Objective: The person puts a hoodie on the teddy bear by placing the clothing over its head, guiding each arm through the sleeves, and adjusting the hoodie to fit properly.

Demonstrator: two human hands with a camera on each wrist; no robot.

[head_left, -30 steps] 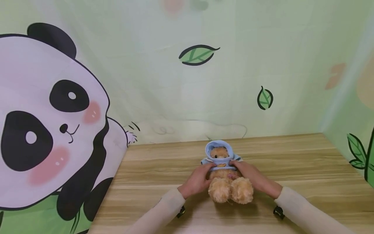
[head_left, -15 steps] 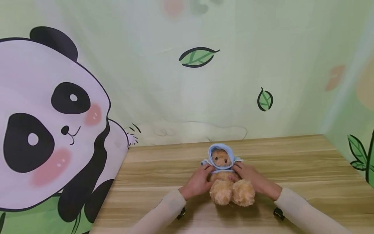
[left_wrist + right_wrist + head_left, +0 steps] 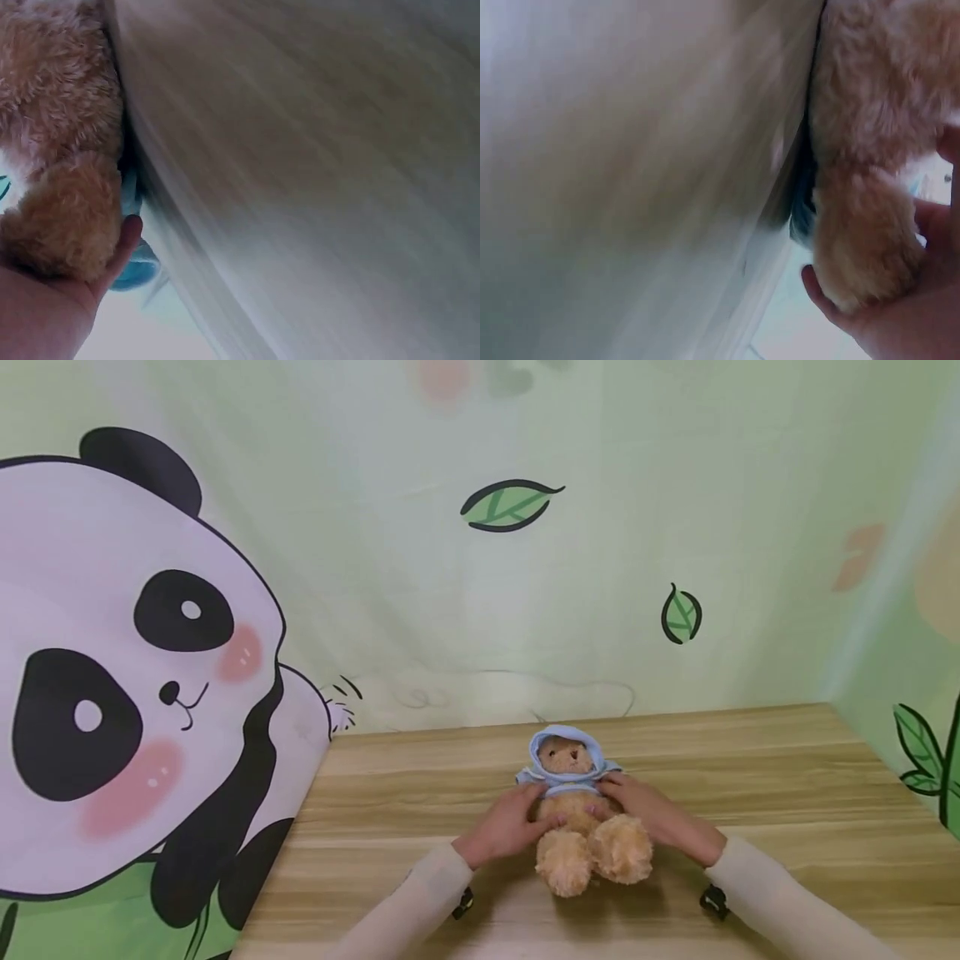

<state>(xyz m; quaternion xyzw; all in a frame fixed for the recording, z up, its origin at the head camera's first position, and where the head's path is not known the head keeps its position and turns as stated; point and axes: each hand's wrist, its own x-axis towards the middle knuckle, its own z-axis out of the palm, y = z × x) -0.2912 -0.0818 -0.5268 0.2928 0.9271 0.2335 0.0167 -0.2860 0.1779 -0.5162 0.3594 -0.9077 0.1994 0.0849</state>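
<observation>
A tan plush teddy bear (image 3: 576, 810) in a light-blue hoodie (image 3: 566, 785) leans back on the wooden table, its two fluffy feet toward me. The hood is up round its face, which tilts toward the upper right. My left hand (image 3: 504, 822) grips the bear's left-of-view side, thumb on the belly by the hoodie's hem. From the other side my right hand (image 3: 654, 814) holds it the same way. In the left wrist view, fingers of the left hand (image 3: 52, 307) curl round furry plush (image 3: 60, 217). The right hand (image 3: 900, 322) cups fur (image 3: 866, 232) in the right wrist view.
The wooden table (image 3: 405, 793) runs back to a light-green cloth backdrop (image 3: 375, 568) with printed leaves. A large printed panda (image 3: 217, 710) fills the left side. Dark wrist devices (image 3: 715, 902) show below the sleeves.
The hoodie's neck has come down from the bear's muzzle, so its face shows. The head first dipped forward, then tipped back. The feet have shifted unevenly, while both hands keep their hold.
</observation>
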